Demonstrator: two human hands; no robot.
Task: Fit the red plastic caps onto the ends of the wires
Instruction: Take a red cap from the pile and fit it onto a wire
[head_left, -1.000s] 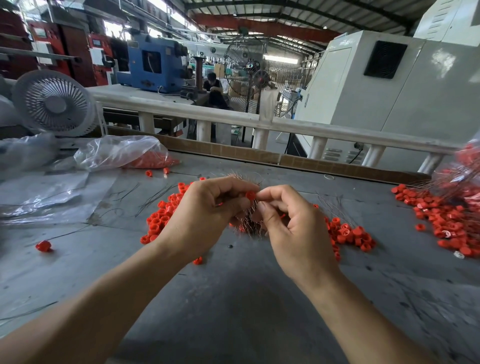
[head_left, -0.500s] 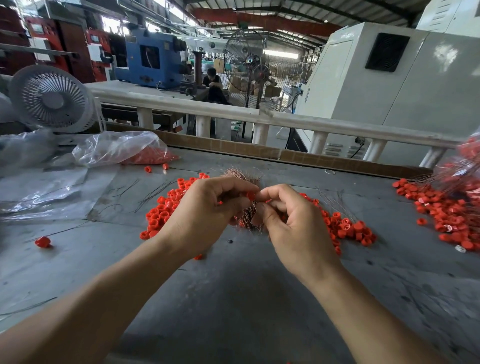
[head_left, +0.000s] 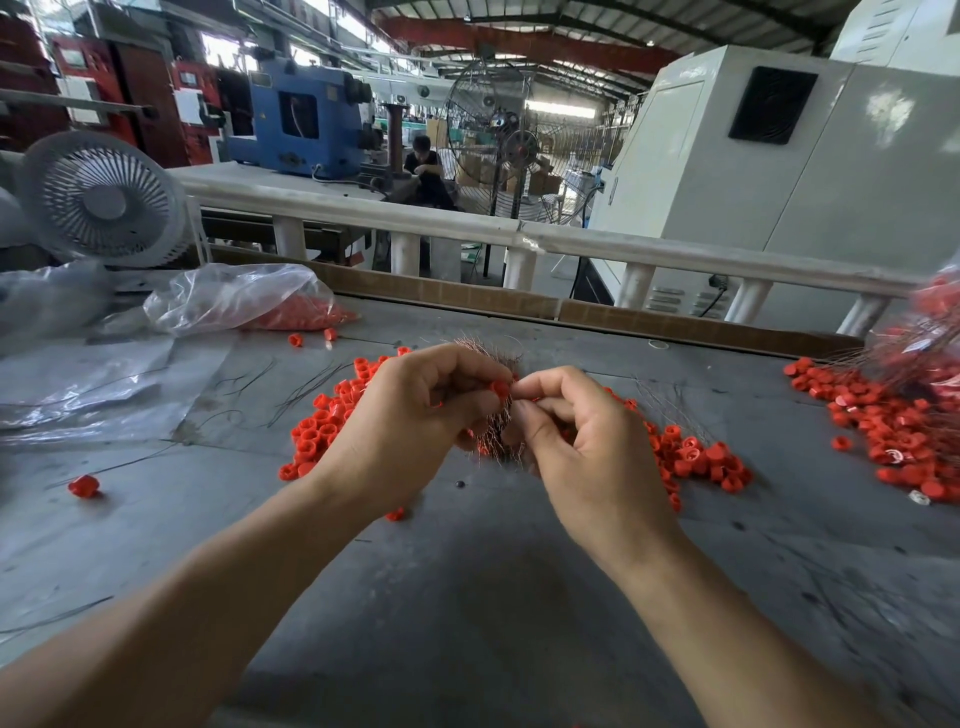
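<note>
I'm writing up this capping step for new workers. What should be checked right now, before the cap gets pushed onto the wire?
1. Cap in grip: ok, the left hand pinches a red cap at its fingertips.
2. Wire bundle held: ok, gripped between both hands.
3. Right hand on a single wire: cannot tell, too fine.
4. Wire end lined up with the cap's opening: cannot tell, hidden by fingers.
5. Loose caps within reach: ok, piled beside the hands.

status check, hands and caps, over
Left hand grips wire bundle and pinches a red cap. Right hand pinches at the same cap. Loose caps piled behind. Nothing in the way.
</note>
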